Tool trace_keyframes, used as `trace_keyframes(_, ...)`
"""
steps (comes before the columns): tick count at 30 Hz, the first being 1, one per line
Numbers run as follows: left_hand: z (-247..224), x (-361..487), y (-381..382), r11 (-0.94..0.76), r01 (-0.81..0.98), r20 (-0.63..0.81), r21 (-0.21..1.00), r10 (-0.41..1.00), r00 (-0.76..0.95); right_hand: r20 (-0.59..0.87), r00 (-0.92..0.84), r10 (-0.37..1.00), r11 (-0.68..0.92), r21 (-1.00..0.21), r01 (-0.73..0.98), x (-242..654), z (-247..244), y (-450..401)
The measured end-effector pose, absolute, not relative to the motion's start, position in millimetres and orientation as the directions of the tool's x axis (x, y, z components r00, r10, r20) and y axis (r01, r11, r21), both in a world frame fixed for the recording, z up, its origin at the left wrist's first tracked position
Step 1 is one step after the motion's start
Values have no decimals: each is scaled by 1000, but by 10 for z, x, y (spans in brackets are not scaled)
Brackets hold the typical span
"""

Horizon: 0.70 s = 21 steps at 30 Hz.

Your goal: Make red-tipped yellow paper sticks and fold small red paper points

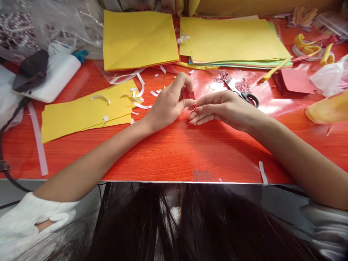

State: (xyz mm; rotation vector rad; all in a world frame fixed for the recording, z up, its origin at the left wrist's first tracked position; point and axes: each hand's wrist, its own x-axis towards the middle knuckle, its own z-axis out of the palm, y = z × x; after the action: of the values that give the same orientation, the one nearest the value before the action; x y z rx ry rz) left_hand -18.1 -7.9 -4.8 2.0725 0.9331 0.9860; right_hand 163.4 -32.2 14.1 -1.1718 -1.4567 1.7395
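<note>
My left hand and my right hand meet over the middle of the red table. Between their fingertips is a small, thin red strip, mostly hidden by the fingers. The left thumb and forefinger pinch its upper end. My right thumb and fingers close on it from the other side. Just behind the right hand lie scissors with dark handles. Small white paper scraps are scattered beside the left hand.
Stacks of yellow paper line the back, with more yellow sheets at left. A white device with a black cable stands far left. Red paper pieces and a yellow roll lie at right. A white strip hangs at the front edge.
</note>
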Motion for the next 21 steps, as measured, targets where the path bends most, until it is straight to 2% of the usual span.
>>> trace_keyframes(4,-76,-198,-58,-477,275,310,835,820,482,-244,-464,852,-216,-970,115,1638,129,-317)
trace_keyframes(13,-46,-187,-45,-487,344,299,803,828,474,-285,-482,828,-201,-955,219,1621,123,-310)
trace_keyframes(21,-66,-233,-22,-437,305,238,846,822,518,-303,-512,804,-204,-949,242,1637,136,-319)
